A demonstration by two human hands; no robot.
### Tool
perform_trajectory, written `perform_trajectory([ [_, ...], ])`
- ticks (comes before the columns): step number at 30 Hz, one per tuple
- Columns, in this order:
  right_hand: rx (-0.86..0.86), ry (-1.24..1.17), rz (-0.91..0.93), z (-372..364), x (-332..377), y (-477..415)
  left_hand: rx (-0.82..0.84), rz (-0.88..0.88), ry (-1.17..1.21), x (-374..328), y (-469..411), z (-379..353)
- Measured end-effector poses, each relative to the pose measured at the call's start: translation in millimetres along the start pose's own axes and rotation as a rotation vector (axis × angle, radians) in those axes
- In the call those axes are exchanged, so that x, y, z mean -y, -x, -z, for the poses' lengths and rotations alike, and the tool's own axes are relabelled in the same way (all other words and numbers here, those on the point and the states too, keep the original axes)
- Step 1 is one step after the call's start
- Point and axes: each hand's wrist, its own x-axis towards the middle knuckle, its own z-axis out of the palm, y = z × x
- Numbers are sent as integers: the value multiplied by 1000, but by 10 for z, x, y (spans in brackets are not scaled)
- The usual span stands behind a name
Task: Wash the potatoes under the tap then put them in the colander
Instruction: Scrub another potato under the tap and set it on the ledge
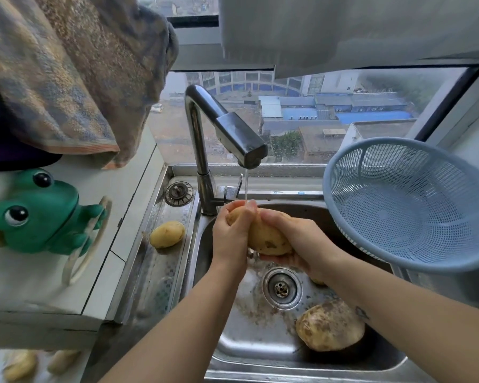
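Under the thin stream of water [245, 186] from the tap [227, 128], above the sink [246, 341], the held potato [266, 239] is gripped by both hands. The left hand [231, 233] is wrapped over its far end with fingers curled across the top, and the right hand [299, 244] is cupped beneath and around its near side. The hands are thus brought together and clamped on the one potato, whose lower face is marked with dark patches.

A slip is judged the chief risk. Wet skin gives little purchase, and if one hand is loosened while the potato is turned, it may be dropped into the basin, where grit is spread around the drain [281, 288] — the rinsing would then be undone. The soiled potato [329, 324] lying at the front right of the basin could also be struck and dirty water splashed up.

The colander [398, 194] is perched at the right of the sink, tilted toward the basin; what it rests on cannot be told. If a potato is tossed in rather than set down, the colander may be tipped or pushed off.

The stream is narrow — soil may be left on any face not turned into it. The ledge potato [167, 234], set on the left rim of the sink, may be rolled off if nudged.
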Motion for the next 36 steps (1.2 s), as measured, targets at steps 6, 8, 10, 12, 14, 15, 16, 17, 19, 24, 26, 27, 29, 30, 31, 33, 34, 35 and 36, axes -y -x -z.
perform_trajectory([
  [6,-117,464,413,-1,-62,52,-155,504,250,-160,-223,-33],
  [8,-143,610,494,24,-64,79,-102,648,332,-229,-218,9],
  [10,-166,633,527,42,-66,80,-88,629,371,-254,-178,-20],
  [12,-137,535,535,54,-49,70,-126,473,348,-256,-114,-75],
  [14,-94,462,532,63,-18,35,-134,280,242,-198,-63,-116],
  [15,-83,443,516,76,-4,13,-105,201,190,-155,-30,-124],
  [16,-72,416,483,92,11,-3,-54,141,148,-115,3,-121],
  [17,-59,393,442,106,26,-11,-3,106,109,-62,17,-96],
  [19,-37,393,370,130,37,-18,74,103,97,26,14,-35],
  [24,-138,642,471,115,-77,31,-2,282,218,20,-80,-31],
  [26,-179,698,529,69,-124,62,-105,428,252,-48,-154,-53],
  [27,-187,726,567,62,-139,67,-129,507,251,-97,-185,-50],
  [29,-179,834,667,81,-157,55,-108,647,258,-205,-187,-18],
  [30,-166,888,707,98,-161,39,-93,680,268,-241,-168,0],
  [31,-156,912,728,115,-163,29,-84,687,276,-247,-158,18],
  [33,-150,836,698,115,-145,36,-86,602,285,-252,-115,-9],
  [34,-160,762,660,110,-130,37,-106,517,280,-250,-74,-46],
  [35,-163,682,618,103,-110,36,-128,432,278,-243,-44,-80],
  [36,-153,609,581,97,-88,31,-146,359,271,-241,-17,-104],
])
